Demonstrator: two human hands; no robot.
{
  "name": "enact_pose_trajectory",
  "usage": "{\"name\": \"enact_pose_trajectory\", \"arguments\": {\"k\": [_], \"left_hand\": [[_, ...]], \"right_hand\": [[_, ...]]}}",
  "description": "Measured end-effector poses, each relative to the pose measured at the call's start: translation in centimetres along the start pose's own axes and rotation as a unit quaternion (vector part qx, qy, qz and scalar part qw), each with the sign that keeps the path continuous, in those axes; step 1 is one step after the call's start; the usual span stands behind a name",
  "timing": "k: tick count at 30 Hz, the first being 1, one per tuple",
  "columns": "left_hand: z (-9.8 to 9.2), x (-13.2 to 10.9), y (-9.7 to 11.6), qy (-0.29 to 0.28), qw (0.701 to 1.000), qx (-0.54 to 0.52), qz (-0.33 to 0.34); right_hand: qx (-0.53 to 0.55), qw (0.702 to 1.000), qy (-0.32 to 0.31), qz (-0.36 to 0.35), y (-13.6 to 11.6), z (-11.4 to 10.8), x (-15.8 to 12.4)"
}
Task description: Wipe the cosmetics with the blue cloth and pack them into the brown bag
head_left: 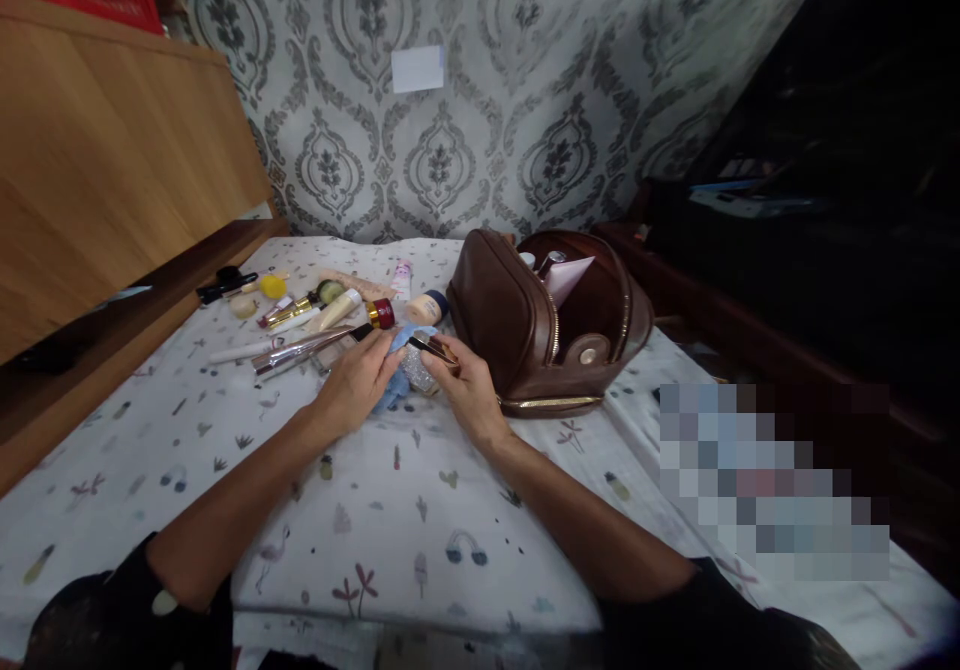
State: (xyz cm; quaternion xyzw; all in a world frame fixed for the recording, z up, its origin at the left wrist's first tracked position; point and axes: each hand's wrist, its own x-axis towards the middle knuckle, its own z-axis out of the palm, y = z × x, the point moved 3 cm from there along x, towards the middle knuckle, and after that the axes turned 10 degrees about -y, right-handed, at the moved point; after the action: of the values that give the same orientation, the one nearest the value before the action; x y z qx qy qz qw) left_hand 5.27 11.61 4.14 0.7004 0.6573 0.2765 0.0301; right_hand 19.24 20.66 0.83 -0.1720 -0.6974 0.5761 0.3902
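My left hand (pixel 358 378) is closed on a blue cloth (pixel 399 364) over the patterned bedsheet (pixel 390 510). My right hand (pixel 469 382) pinches a slim dark make-up stick (pixel 432 348) whose tip lies against the cloth. Just under the two hands sits a small glittery object (pixel 417 372). An open brown leather toiletry bag (pixel 540 325) stands right beside my right hand, with a pink tube (pixel 564 278) and other items poking out of it.
Several cosmetics lie scattered behind my hands: brushes (pixel 300 350), a red-capped jar (pixel 381 313), a yellow sponge (pixel 272 286), tubes and a cream bottle (pixel 427 306). A wooden headboard and ledge (pixel 112 200) run along the left. Dark furniture stands at the right.
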Motion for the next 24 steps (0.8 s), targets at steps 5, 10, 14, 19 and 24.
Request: {"name": "enact_pose_trajectory", "arguments": {"k": [5,10,14,19,24], "left_hand": [[0.4,0.1,-0.6,-0.027,0.999,0.013,-0.029],[0.5,0.3,-1.0,-0.044,0.997,-0.015,-0.056],[0.6,0.6,-1.5,-0.095,0.984,-0.119,-0.09],[0.7,0.7,-2.0,-0.063,0.947,-0.299,-0.101],[-0.3,0.8,-2.7,0.013,0.943,-0.31,-0.118]], "right_hand": [[0.053,0.998,0.001,0.017,0.2,0.0,0.0],[0.099,0.994,0.017,0.032,0.3,0.2,-0.1],[0.12,0.992,0.029,0.036,0.1,0.3,-0.2],[0.122,0.991,0.029,0.036,-0.6,0.4,-0.2],[0.082,0.996,0.0,0.043,-0.7,0.4,-0.1]]}}
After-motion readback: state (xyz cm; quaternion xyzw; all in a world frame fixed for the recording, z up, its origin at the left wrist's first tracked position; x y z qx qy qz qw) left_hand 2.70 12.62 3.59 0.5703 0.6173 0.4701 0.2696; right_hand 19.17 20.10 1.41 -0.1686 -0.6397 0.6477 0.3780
